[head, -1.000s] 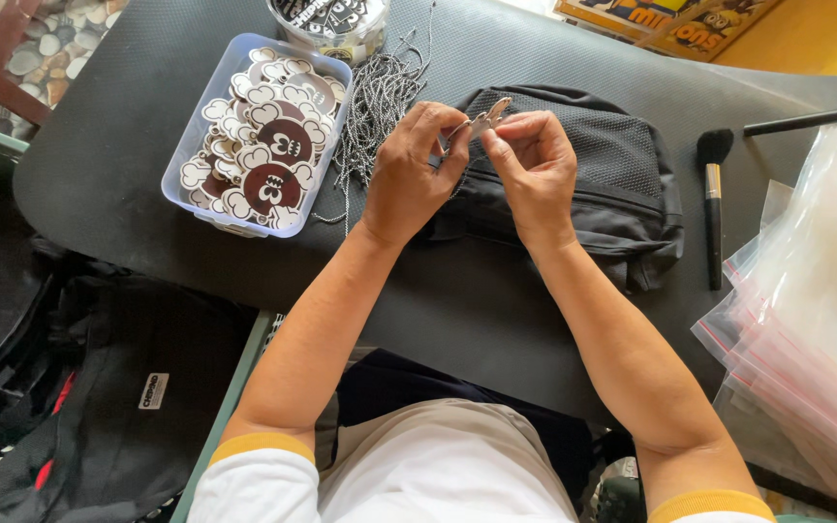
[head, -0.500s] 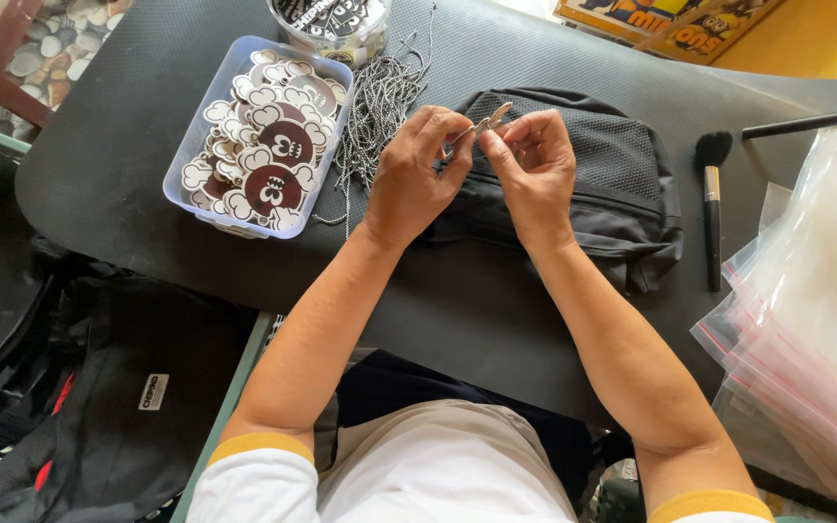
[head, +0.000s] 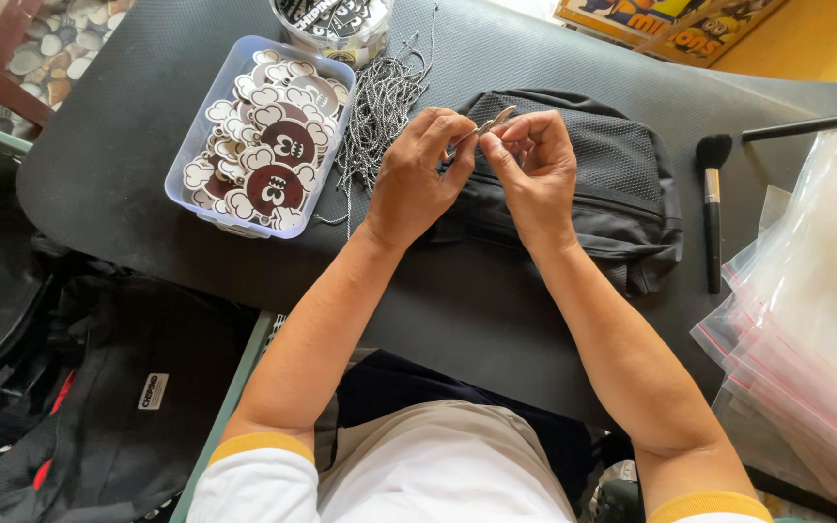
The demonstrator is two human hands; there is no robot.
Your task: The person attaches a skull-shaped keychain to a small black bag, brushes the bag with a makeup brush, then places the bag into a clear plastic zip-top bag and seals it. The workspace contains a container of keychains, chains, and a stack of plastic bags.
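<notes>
— Clearly, what was held at upper centre of the frame?
— A small metal piece (head: 489, 124) was pinched by fingertips of the left hand (head: 417, 174) and right hand (head: 533, 167), above the black pouch (head: 612, 184). Its shape was mostly hidden; the jar (head: 333, 21) was cut off at the top.

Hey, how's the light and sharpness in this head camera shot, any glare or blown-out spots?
Head view: bright daylight from the top; both hands, left hand and right hand, are sharp, casting soft shadows on the black pouch; the clear plastic bags glare nearly white; wide-angle bending curves the dark table edge.
</notes>
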